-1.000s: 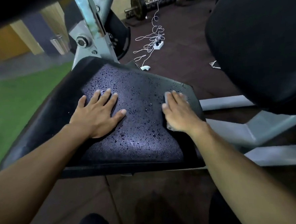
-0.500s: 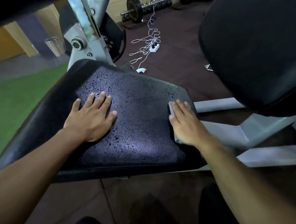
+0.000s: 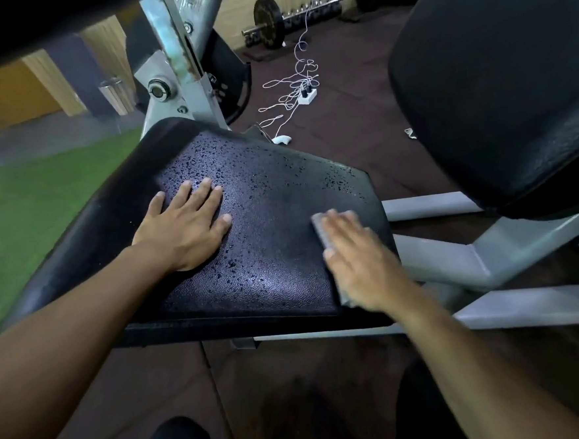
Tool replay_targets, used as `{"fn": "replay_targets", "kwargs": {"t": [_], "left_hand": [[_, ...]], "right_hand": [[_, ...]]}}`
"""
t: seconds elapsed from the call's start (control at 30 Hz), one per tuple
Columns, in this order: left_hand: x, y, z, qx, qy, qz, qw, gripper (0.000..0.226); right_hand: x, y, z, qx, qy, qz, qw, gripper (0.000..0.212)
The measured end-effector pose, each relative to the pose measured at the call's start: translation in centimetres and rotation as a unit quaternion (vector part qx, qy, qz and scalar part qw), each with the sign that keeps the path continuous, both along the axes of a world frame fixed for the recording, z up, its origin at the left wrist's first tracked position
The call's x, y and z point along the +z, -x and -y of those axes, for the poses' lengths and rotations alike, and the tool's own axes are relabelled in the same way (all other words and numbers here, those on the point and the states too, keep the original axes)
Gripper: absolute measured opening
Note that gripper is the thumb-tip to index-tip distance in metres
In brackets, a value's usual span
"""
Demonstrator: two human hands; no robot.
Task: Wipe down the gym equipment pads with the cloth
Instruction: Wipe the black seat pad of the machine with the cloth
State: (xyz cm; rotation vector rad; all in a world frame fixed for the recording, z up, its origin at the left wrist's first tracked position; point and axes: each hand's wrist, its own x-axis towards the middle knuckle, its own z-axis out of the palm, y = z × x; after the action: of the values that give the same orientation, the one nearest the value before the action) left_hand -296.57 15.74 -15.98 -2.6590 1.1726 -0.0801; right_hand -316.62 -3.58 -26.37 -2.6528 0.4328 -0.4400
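Observation:
A black vinyl seat pad (image 3: 274, 220) fills the middle of the view, speckled with water droplets. My left hand (image 3: 186, 230) lies flat on its left half, fingers spread, holding nothing. My right hand (image 3: 359, 259) presses a grey cloth (image 3: 323, 230) flat against the pad's right edge; the hand is motion-blurred and covers most of the cloth. A second black pad (image 3: 498, 84), the backrest, rises at the right, apart from both hands.
The grey metal machine frame (image 3: 489, 256) runs under and right of the seat. An upright post with a pivot (image 3: 168, 70) stands behind the pad. White cable and a power strip (image 3: 307, 96) lie on the dark floor; a barbell (image 3: 301, 9) rests at the back. Green turf (image 3: 23, 210) lies left.
My right hand has slid the cloth toward me along the pad's right edge. My left hand stays flat in the same place on the pad.

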Motion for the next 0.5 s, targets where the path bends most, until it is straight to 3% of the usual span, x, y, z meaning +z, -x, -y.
{"fn": "replay_targets", "kwargs": {"t": [0.17,0.3,0.4,0.5], "left_hand": [[0.0,0.0,0.1,0.005,-0.001,0.002,1.0,0.067],[-0.1,0.1,0.1,0.004,0.003,0.004,1.0,0.066],[-0.1,0.0,0.0,0.003,0.005,0.001,1.0,0.066],[-0.2,-0.1,-0.1,0.0,0.009,0.002,1.0,0.066]], "right_hand": [[0.6,-6.2,3.7,-0.072,-0.058,-0.062,0.994,0.057],[3.0,-7.7,-2.4,0.032,-0.026,-0.028,0.999,0.059],[3.4,-4.0,-6.5,0.113,-0.004,0.018,0.993,0.057],[2.0,-0.3,-5.0,0.108,0.011,0.031,0.994,0.058]]}}
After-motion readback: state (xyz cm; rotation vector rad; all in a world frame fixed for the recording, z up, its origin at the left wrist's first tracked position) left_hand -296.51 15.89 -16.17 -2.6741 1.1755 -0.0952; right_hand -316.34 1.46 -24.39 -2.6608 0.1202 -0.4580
